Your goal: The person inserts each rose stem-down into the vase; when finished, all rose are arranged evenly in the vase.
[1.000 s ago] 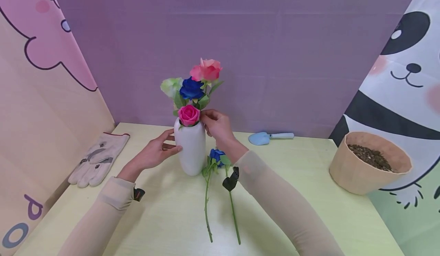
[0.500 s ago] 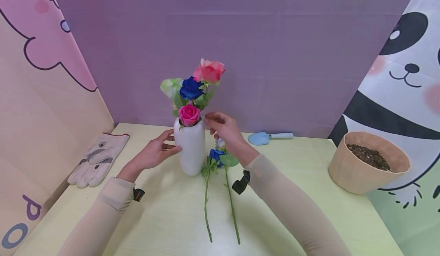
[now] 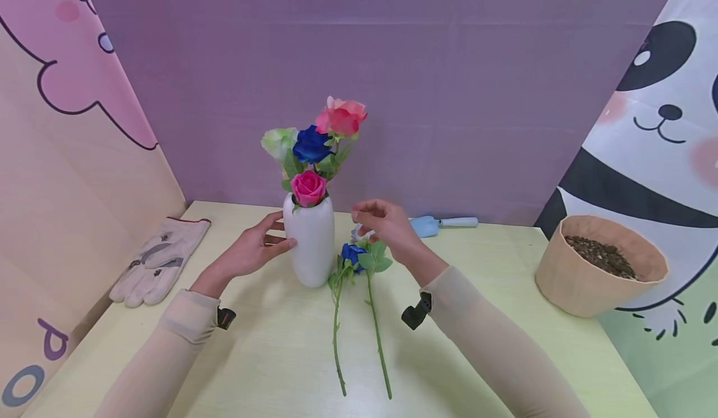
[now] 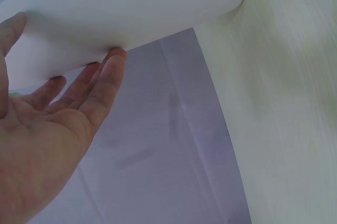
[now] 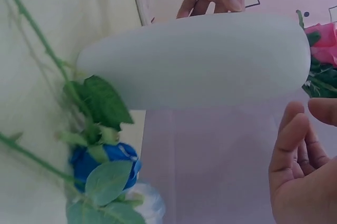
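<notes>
A white vase [image 3: 310,243] stands upright on the table. It holds a pink rose [image 3: 308,188], a blue rose [image 3: 311,144], a coral rose [image 3: 341,117] and a pale green bloom [image 3: 279,143]. My left hand [image 3: 250,248] holds the vase's left side, thumb in front and fingers behind, as the left wrist view also shows. To the right of the vase my right hand [image 3: 391,228] hovers in the air, fingers loosely bent, nothing between them. Below it lie a blue rose [image 3: 353,254] and a pale flower [image 3: 359,234], partly hidden by that hand, their stems pointing toward me.
A light blue trowel [image 3: 443,223] lies at the table's back edge, its blade partly behind my right hand. On the right sits a tan pot [image 3: 583,281] with dark soil. A pair of work gloves [image 3: 161,259] lies at the left edge. A purple backdrop [image 3: 449,94] rises behind.
My right hand has let go of the flowers at the vase's mouth and moved right and slightly down. The coral rose has shifted a little to the right. My left hand has stayed on the vase.
</notes>
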`<action>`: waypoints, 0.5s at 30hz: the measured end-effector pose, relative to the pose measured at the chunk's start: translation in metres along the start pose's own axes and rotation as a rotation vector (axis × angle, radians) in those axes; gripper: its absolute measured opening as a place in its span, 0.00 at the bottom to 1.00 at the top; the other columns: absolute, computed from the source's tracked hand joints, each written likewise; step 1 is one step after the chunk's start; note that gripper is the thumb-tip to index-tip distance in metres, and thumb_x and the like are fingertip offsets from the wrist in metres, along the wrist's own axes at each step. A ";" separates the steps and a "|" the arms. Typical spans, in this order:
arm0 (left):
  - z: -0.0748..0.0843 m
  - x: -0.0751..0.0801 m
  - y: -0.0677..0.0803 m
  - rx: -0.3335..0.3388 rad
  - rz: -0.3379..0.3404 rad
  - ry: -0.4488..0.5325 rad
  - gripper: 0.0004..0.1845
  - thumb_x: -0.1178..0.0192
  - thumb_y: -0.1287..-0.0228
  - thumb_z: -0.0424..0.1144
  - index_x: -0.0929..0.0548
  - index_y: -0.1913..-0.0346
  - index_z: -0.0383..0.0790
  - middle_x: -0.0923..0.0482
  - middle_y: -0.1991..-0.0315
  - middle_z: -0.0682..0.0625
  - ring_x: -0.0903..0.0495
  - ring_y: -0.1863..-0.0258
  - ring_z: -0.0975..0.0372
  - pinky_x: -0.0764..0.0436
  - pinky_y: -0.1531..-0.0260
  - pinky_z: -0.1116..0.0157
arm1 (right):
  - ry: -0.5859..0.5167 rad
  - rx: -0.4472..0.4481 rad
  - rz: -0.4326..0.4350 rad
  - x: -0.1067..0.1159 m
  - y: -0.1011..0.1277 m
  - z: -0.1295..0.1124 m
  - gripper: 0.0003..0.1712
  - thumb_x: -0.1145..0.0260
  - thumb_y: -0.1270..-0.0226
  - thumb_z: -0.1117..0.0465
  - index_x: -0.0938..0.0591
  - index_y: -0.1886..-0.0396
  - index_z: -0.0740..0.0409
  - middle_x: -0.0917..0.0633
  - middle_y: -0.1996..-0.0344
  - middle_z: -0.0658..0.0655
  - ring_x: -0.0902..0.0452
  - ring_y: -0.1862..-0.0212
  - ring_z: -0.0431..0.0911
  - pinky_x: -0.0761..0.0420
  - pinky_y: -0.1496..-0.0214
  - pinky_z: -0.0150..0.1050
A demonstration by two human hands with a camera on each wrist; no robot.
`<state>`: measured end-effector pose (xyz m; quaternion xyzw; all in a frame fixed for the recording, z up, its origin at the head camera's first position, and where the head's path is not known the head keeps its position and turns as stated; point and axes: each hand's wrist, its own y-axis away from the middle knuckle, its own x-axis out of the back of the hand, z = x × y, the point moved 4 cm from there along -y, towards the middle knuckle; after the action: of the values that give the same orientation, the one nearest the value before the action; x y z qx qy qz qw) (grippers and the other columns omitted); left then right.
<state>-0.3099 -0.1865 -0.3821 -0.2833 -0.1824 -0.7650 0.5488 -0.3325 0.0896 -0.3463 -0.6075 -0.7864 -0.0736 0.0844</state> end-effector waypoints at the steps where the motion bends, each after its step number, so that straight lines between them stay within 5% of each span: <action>1: 0.000 0.000 0.000 0.000 -0.001 -0.001 0.43 0.41 0.31 0.60 0.48 0.21 0.50 0.32 0.30 0.40 0.23 0.36 0.44 0.19 0.42 0.47 | 0.009 -0.011 -0.008 0.001 0.001 0.003 0.18 0.35 0.29 0.53 0.19 0.44 0.56 0.16 0.57 0.52 0.17 0.63 0.46 0.19 0.62 0.40; 10: 0.000 0.000 0.000 0.000 -0.006 0.005 0.44 0.41 0.31 0.60 0.48 0.21 0.50 0.32 0.30 0.40 0.23 0.36 0.44 0.19 0.42 0.47 | 0.108 -0.047 -0.073 0.013 0.011 0.028 0.18 0.35 0.28 0.52 0.18 0.46 0.58 0.14 0.55 0.57 0.16 0.62 0.47 0.18 0.64 0.38; 15: -0.001 0.000 -0.001 -0.003 -0.004 -0.002 0.43 0.42 0.31 0.60 0.48 0.21 0.49 0.32 0.30 0.40 0.23 0.36 0.44 0.18 0.43 0.47 | 0.147 -0.095 -0.103 0.015 0.015 0.046 0.17 0.35 0.29 0.51 0.18 0.49 0.58 0.12 0.58 0.56 0.16 0.56 0.57 0.17 0.63 0.40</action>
<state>-0.3112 -0.1871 -0.3831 -0.2844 -0.1822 -0.7663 0.5465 -0.3239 0.1178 -0.3877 -0.5624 -0.8040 -0.1595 0.1089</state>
